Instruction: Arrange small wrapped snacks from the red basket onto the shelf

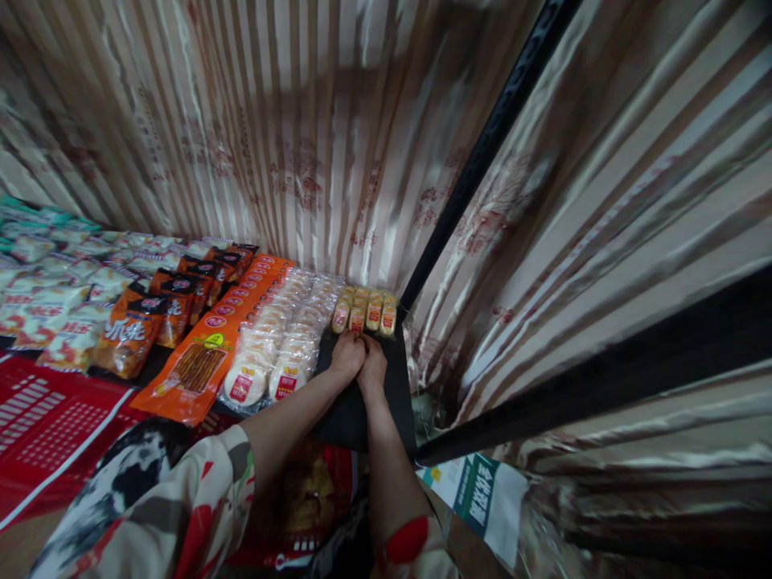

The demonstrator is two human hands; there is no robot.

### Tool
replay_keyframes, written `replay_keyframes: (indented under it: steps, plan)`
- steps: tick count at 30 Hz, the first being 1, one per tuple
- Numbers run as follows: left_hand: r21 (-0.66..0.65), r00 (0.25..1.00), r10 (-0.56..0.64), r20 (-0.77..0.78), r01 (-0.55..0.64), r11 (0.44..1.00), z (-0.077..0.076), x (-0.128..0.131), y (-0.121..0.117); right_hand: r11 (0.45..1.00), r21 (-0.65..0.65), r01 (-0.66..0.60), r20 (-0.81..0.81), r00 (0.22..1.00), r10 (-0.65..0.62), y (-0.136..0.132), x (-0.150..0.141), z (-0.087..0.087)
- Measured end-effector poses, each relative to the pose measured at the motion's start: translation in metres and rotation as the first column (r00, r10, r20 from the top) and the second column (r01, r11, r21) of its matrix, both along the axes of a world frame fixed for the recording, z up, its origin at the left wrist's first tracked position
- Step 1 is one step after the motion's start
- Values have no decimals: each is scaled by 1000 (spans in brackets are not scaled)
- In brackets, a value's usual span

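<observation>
My left hand (347, 357) and my right hand (372, 371) are close together over the dark shelf (395, 398), their fingers bent inward and partly hidden. Both sets of fingertips meet at the front end of a small yellow-and-red snack pack (356, 320). That pack stands in a short block of similar small packs (389, 315) at the shelf's back right corner. To the left of my hands, clear-wrapped rows of round white crackers (288, 374) lie from front to back. Beyond these is an orange bag of stick snacks (199, 362).
Brown snack bags (129, 331) and white snack bags (66, 334) fill the shelf farther left. A black post (464, 193) rises at the corner before a striped curtain (301, 121). Below are a red basket (54, 418) and a green-and-white package (476, 494).
</observation>
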State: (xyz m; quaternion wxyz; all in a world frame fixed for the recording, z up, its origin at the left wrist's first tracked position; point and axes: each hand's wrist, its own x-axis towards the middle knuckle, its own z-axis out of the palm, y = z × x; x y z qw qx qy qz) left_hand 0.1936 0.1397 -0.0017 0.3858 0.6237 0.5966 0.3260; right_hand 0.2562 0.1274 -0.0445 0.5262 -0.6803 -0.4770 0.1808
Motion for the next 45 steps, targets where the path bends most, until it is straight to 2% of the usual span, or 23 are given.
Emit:
replay_keyframes:
  steps: [6, 10, 14, 18, 23, 29, 34, 39, 41, 45]
  plan:
    - [64, 1000, 3, -8, -2, 998, 6, -2, -8, 999, 11, -38, 9, 999, 38, -1, 2, -2]
    - [32, 999, -45, -13, 45, 998, 12, -2, -10, 998, 8, -66, -3, 998, 66, -1, 1, -1]
    - [5, 999, -31, -30, 31, 1000, 17, -3, -11, 996, -10, -89, -28, 996, 88, -1, 1, 2]
    - [18, 999, -40, -12, 40, 999, 17, -4, -12, 996, 5, -88, -42, 995, 88, -1, 1, 3]
    - [20, 998, -54, 32, 53, 998, 13, -1, -8, 995, 19, -98, -59, 993, 99, 3, -1, -4]
    - [30, 996, -60, 65, 58, 998, 17, -3, -9, 999, 3, -50, -216, 975, 50, 10, -4, -12]
    - [21, 994, -55, 89, 53, 998, 25, -5, -22, 997, 30, -72, -77, 994, 74, 2, -2, -13]
    - [49, 998, 52, 25, -53, 997, 28, 22, -42, 995, 8, -95, 34, 995, 95, -8, 3, -10]
    - [47, 999, 42, 33, -43, 998, 26, 27, -48, 992, 0, -127, 58, 990, 127, -13, 4, -8]
    - [18, 998, 46, -47, -46, 999, 16, 7, -56, 985, -7, -174, 93, 980, 174, -28, 1, -6]
